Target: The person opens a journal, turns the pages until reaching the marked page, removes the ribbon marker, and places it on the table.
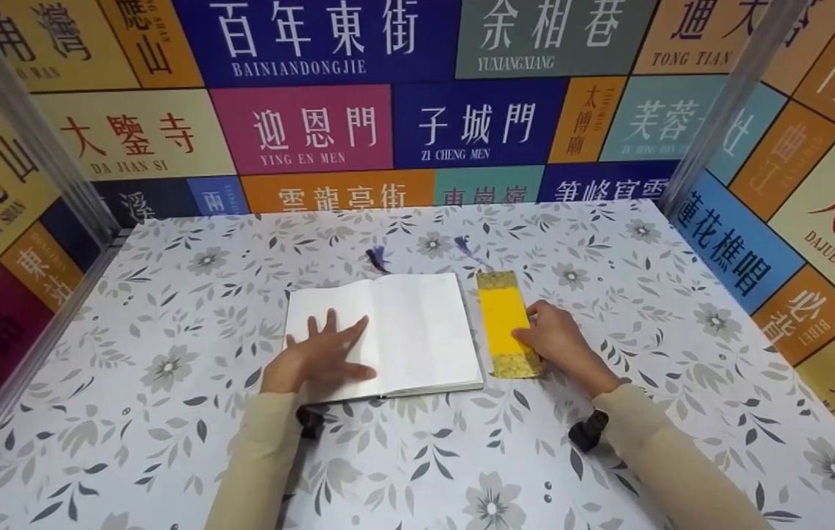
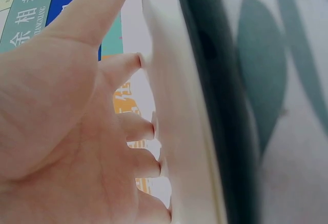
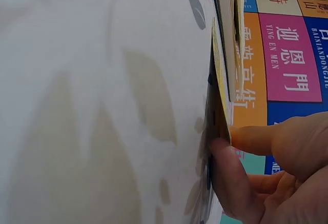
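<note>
My right hand (image 1: 561, 340) pinches a thin, rectangular yellow bookmark with mottled gold ends (image 1: 504, 316) by its right edge; most of it extends left of this grip, its purple tassel (image 1: 464, 244) farther ahead. Beyond it leftward, an open book with blank white pages (image 1: 428, 331); my left hand (image 1: 325, 355), fingers spread, rests on the left page.

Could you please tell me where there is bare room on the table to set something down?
The patterned table is bare left of the open book, right of the right hand, and between the sleeves. It is crowded in the narrow gap between the book and the yellow bookmark.
</note>
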The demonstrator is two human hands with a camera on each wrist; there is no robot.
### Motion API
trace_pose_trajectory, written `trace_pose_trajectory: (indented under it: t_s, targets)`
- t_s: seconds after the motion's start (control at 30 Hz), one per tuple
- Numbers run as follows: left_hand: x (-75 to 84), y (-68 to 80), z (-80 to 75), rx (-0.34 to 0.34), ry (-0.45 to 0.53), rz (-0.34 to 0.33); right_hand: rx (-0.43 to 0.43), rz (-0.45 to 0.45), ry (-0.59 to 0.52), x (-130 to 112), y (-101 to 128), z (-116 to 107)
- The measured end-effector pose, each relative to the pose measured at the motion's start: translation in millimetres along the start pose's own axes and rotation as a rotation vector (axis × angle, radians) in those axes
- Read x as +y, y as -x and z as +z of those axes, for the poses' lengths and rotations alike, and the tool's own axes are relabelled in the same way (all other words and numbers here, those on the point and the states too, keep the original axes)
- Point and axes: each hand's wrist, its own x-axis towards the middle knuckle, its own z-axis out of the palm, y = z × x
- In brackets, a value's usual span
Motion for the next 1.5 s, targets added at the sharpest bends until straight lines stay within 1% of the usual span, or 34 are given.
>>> trace_pose_trajectory:
  t_s: [0.13,0.37,0.5,0.6,0.7,0.83,0.97,1.07,1.27,1.37,1.5]
  targets:
    - [1.4,0.2,0.5,-0.004,0.004,-0.007,0.021,0.006,0.058,-3.5,3.0,1.8]
    - [2.0,0.0,0.9,-0.002,-0.012,-0.008,0.083,-0.017,0.206,-6.3,4.1,2.1]
    - [1.2,1.1,0.9,0.002,-0.049,-0.004,0.071,-0.024,0.226,-9.8,4.7,4.3]
    - [0.7,0.7,1.3,0.007,-0.065,0.0,0.058,-0.052,0.203,-14.9,5.5,6.1]
    - [0.7,0.6,1.8,0.007,-0.063,-0.004,0.033,-0.13,0.122,-22.4,8.8,8.1]
    - [0.4,1.2,2.0,0.001,-0.065,-0.005,-0.021,-0.293,0.009,-36.2,16.8,11.0]
    - [0.9,0.9,1.3,0.001,-0.076,-0.003,-0.071,-0.439,-0.037,-50.7,25.4,14.5]
    - [1.3,1.2,0.3,0.002,-0.075,-0.007,-0.119,-0.519,-0.026,-61.1,31.1,18.9]
    - [1.0,1.1,0.2,0.003,-0.069,-0.03,-0.243,-0.663,0.045,-74.3,37.3,31.8]
    - [1.5,0.2,0.7,0.002,-0.061,-0.041,-0.309,-0.697,0.079,-77.1,37.5,36.9]
    - [2.1,-1.8,1.5,-0.004,-0.046,-0.052,-0.374,-0.704,0.125,-76.2,36.0,39.9]
